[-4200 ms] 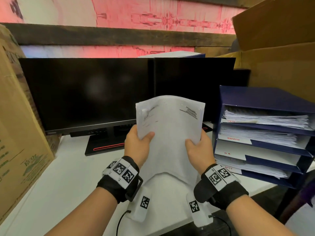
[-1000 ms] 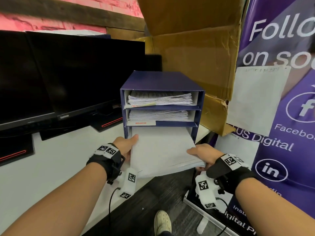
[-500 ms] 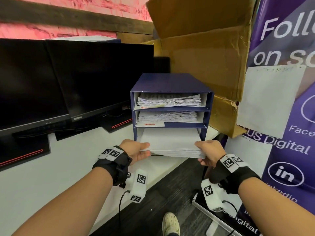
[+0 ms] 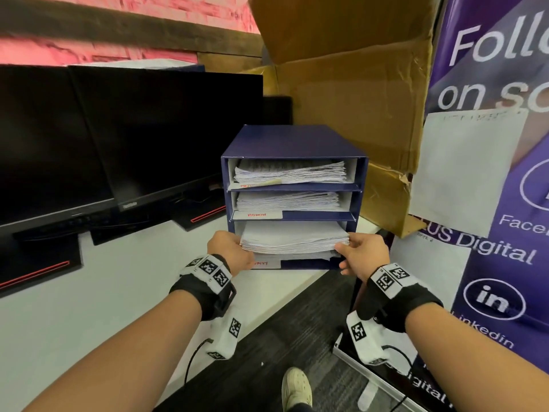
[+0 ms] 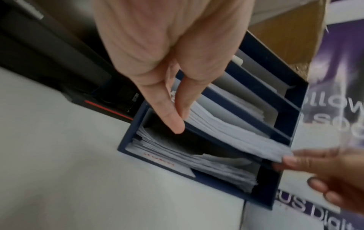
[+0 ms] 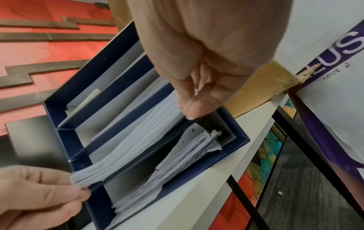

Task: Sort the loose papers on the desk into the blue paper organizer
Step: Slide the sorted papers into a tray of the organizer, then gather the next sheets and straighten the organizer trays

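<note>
The stack of papers (image 4: 292,237) lies flat in the third slot from the top of the blue paper organizer (image 4: 292,141), with its front edge sticking out past the shelf lip. The left hand (image 4: 230,252) pinches the stack's front left corner, thumb on top and fingers underneath; in the left wrist view the fingertips (image 5: 174,124) sit right at the paper's edge. The right hand (image 4: 364,255) pinches the front right corner in the same way, thumb on top, and the right wrist view shows its fingers (image 6: 192,111) closed on the paper edge. So the stack spans between the two hands, touching both.

The organizer stands at the counter's (image 4: 89,307) right end, near its front edge. Its two upper slots hold paper piles, and the bottom slot, under the held stack, holds more sheets. Dark monitors (image 4: 133,135) stand on the counter to the left of the organizer, and a cardboard box (image 4: 350,93) rises behind it.
</note>
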The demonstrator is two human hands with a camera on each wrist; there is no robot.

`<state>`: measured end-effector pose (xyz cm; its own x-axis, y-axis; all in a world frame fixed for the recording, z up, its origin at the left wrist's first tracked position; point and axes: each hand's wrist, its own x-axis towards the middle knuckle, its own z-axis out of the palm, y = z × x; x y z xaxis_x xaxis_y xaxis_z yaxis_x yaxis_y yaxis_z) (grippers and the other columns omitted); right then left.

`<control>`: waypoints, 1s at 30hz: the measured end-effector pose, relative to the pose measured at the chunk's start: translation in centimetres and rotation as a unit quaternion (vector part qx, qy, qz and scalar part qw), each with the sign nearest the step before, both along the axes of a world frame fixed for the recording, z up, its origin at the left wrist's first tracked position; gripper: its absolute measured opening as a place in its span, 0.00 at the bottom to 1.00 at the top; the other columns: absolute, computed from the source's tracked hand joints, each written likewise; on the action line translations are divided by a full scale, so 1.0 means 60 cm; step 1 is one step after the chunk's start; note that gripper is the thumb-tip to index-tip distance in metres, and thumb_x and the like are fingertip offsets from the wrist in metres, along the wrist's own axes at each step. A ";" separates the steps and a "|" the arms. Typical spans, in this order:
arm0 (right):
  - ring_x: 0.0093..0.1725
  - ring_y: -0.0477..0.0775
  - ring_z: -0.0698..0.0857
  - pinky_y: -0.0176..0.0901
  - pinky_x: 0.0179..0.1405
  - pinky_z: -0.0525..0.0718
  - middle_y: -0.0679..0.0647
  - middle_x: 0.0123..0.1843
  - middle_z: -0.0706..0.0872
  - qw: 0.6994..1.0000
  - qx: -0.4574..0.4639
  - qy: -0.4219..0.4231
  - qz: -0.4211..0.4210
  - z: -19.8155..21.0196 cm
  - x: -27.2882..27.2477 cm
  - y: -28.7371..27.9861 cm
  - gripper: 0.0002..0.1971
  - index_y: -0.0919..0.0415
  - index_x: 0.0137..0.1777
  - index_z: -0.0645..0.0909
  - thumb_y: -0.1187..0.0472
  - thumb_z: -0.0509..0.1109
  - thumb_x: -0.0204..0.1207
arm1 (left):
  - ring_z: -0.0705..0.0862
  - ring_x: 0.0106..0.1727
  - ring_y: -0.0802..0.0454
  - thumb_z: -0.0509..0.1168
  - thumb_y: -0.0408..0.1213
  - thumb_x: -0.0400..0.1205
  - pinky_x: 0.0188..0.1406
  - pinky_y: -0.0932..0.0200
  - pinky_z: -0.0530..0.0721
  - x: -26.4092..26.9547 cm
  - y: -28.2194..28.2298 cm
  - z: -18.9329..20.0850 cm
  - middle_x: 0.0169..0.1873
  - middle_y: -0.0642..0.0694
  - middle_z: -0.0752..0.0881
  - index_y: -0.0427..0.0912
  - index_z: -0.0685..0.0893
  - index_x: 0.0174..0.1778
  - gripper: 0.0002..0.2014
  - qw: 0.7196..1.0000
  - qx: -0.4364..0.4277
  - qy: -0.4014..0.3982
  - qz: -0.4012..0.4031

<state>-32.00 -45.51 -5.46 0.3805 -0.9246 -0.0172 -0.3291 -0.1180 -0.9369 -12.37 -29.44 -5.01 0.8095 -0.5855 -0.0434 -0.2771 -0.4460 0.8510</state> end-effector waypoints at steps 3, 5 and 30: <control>0.25 0.53 0.84 0.43 0.23 0.88 0.52 0.48 0.84 0.997 -0.042 0.053 -0.024 0.002 0.009 0.001 0.22 0.62 0.72 0.77 0.61 0.72 0.78 | 0.90 0.38 0.44 0.71 0.30 0.73 0.41 0.53 0.90 0.004 -0.005 -0.001 0.35 0.41 0.90 0.37 0.90 0.37 0.03 0.996 0.042 -0.074 0.009; 0.28 0.58 0.86 0.51 0.30 0.90 0.51 0.43 0.84 0.993 -0.078 0.083 -0.029 -0.001 0.014 0.001 0.17 0.62 0.65 0.82 0.60 0.71 0.79 | 0.90 0.34 0.42 0.69 0.33 0.75 0.38 0.50 0.91 0.010 -0.012 -0.004 0.32 0.40 0.90 0.37 0.89 0.34 0.06 0.995 0.041 -0.088 0.021; 0.49 0.67 0.85 0.51 0.47 0.85 0.62 0.52 0.88 0.952 -0.240 0.192 -0.009 -0.029 0.014 0.008 0.16 0.53 0.67 0.77 0.59 0.60 0.81 | 0.88 0.39 0.39 0.60 0.34 0.80 0.44 0.49 0.90 0.003 0.003 -0.021 0.46 0.40 0.88 0.39 0.88 0.46 0.10 0.982 0.084 -0.169 -0.002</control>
